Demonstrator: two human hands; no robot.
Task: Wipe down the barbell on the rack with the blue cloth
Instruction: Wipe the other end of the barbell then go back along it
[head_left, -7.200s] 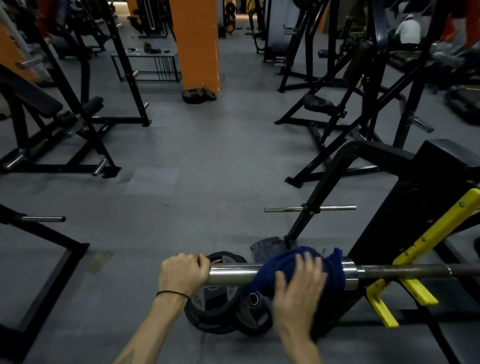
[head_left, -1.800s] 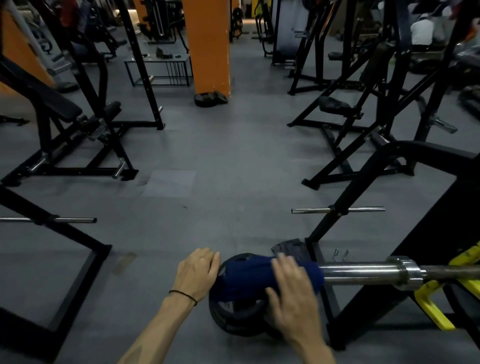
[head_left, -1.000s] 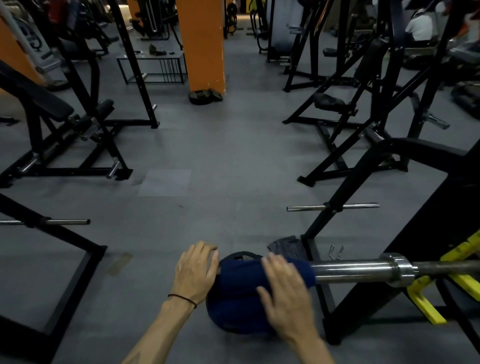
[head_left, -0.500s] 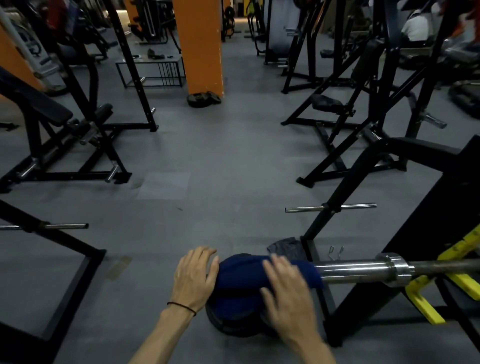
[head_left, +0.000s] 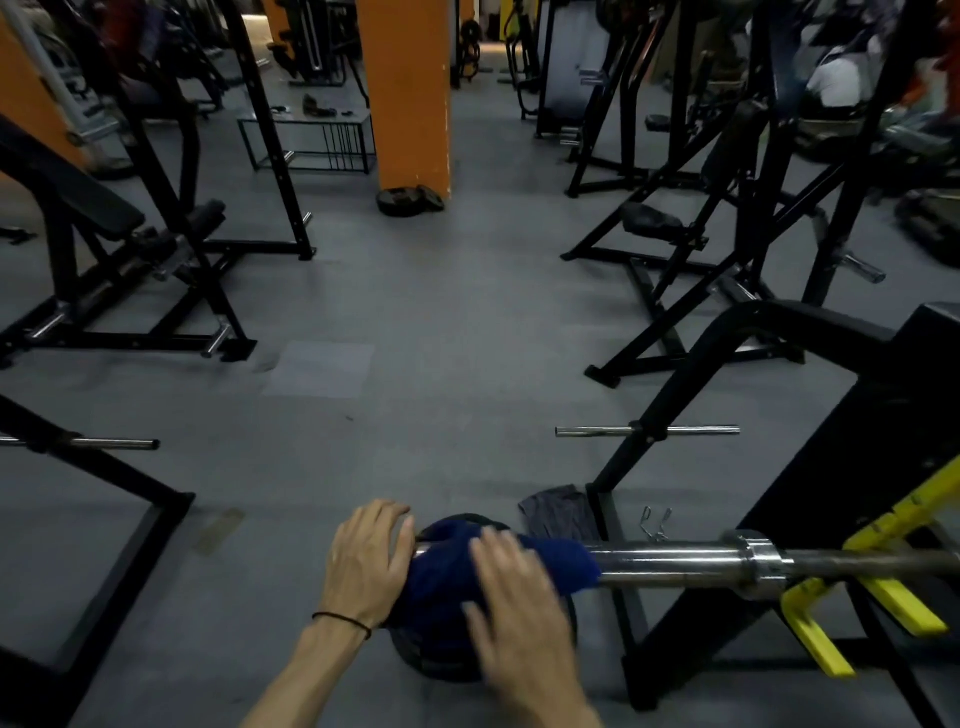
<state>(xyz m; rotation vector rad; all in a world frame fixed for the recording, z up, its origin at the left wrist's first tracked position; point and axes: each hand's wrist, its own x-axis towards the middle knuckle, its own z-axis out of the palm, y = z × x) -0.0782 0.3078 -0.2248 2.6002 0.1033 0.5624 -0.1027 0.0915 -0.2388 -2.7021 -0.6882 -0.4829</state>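
The chrome barbell sleeve (head_left: 670, 564) runs left from its collar (head_left: 761, 564), resting on the rack's yellow hooks (head_left: 893, 597) at the lower right. A dark blue cloth (head_left: 561, 564) is wrapped over the sleeve's left part and hangs below it. My left hand (head_left: 369, 561) grips the very end of the sleeve, fingers curled over it. My right hand (head_left: 514, 613), blurred by motion, lies over the cloth with fingers across the top of the bar and thumb on the near side.
Black weight plates (head_left: 441, 665) lie on the floor under the bar's end, a grey rag (head_left: 558, 512) beside them. The black rack frame (head_left: 675, 405) with a chrome peg (head_left: 649, 430) stands right. Benches (head_left: 130, 260) stand left, with an orange pillar (head_left: 405, 93) behind.
Since 7 s ago my right hand has slid the cloth left from the collar to the sleeve's end. In the last second it shifts only slightly; my left hand stays put.
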